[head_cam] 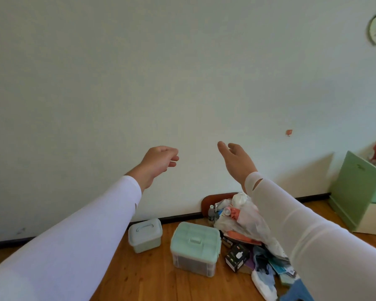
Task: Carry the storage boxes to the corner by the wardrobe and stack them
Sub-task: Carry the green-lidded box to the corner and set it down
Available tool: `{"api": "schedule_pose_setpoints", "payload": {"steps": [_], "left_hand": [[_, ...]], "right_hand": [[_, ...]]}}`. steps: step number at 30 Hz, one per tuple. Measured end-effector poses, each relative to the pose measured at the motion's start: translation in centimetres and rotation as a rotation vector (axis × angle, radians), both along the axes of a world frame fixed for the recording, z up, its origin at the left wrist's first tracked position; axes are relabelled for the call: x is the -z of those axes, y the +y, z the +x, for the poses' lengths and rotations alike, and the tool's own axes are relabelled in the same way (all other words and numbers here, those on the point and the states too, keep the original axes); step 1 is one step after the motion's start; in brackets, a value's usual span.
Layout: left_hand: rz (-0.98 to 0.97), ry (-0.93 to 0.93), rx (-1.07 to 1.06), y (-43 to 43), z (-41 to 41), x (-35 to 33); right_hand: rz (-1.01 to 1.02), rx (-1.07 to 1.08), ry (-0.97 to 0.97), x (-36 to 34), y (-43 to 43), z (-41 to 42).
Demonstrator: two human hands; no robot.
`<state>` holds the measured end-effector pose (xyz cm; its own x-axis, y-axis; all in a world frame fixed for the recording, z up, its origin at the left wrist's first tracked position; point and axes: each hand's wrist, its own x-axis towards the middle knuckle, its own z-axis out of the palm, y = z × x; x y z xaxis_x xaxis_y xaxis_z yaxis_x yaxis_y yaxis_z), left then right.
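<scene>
Both arms in smooth white sleeves reach out; the left hand (160, 161) is loosely curled and the right hand (237, 162) spread wide (neither holds anything). Below them, on the wooden plank floor (156, 276), a large mint-lidded translucent plastic storage box (194, 248) sits just right of a smaller pale-green handled plastic box (145, 234), with a crumpled plastic-bag heap (245, 222) to its right.

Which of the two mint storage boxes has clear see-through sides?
The larger box, nearer the clutter pile; the smaller box by the baseboard is opaque mint all over.

boxes (195, 246): mint lids | floor (152, 276): orange-brown wood | sleeves (78, 235): white | wall (139, 72): pale
</scene>
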<state>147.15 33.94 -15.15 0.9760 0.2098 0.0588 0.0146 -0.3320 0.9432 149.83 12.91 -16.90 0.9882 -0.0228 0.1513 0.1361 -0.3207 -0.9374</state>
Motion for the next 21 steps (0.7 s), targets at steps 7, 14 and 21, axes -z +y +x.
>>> {"api": "schedule_pose_setpoints", "payload": {"steps": [7,14,21], "left_hand": [[0.0,0.05,0.053,0.9,10.8,2.0],[0.024,0.074,0.076,0.7,23.5,3.3],[0.035,0.116,0.122,1.6,32.1,5.0]], "right_hand": [[-0.009,0.05,0.04,1.9,1.0,10.1],[0.026,0.061,0.069,3.4,1.2,23.5],[-0.004,0.037,0.101,6.0,2.4,32.8]]}}
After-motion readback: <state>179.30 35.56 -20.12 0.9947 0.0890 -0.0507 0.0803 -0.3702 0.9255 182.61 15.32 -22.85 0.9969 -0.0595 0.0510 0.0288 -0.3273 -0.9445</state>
